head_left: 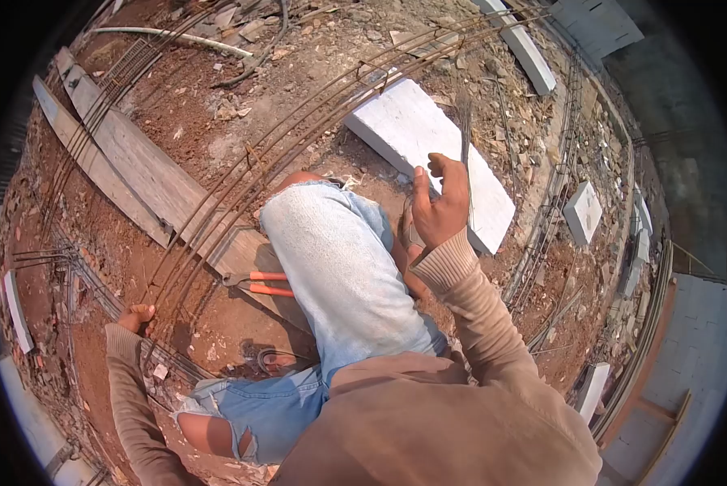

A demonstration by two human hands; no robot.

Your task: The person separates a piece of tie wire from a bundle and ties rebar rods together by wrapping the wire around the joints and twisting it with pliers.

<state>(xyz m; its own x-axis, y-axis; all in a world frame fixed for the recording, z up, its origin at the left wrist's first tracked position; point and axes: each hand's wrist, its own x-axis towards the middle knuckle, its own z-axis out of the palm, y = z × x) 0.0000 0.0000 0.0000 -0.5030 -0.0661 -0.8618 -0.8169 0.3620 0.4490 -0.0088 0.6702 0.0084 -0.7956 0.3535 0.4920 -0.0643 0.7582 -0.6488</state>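
A long cage of thin rusty steel rods [286, 154] with stirrups arcs across the ground in front of me. At its near left end, my left hand [139, 317] is closed around a rod, its fingers partly hidden. My right hand [443, 204] is raised over the right side of my lap, with thumb and forefinger bent and a small gap between their tips. A bundle of thin tie wire [465, 121] stands up along its palm, seemingly held by the other fingers. Pincers with orange handles [268, 283] lie beside my knee, on a board.
Two long wooden planks [129, 154] lie at the left under the rods. White blocks [436, 138] rest on the rubble in front and at the right. More steel cages [550, 202] run along the right side, near a block wall [687, 356]. A pale pipe [173, 35] lies at the back left.
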